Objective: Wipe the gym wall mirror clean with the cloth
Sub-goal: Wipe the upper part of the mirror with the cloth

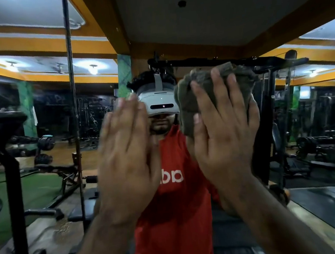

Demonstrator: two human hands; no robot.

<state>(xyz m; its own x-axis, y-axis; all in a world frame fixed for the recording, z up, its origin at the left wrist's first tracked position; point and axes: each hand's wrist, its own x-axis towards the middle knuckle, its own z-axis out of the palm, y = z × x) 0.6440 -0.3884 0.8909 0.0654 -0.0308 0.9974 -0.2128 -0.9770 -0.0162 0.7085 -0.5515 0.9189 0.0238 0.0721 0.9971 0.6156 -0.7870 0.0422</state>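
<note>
The wall mirror [205, 32] fills the view and reflects a person in a red shirt with a white headset. My right hand [222, 134] is raised flat against the glass at head height, its straight fingers pressing a bunched grey-green cloth [187, 105] onto the mirror. The cloth bulges out above and to the left of the fingers. My left hand [128, 156] is raised beside it, fingers straight and together, blurred, holding nothing; I cannot tell whether it touches the glass.
A dark vertical seam [74, 114] splits the mirror at left. Reflected gym equipment shows around me: a weight bench [51, 173] and plates at left, a black rack [269, 118] behind my right hand, machines at right.
</note>
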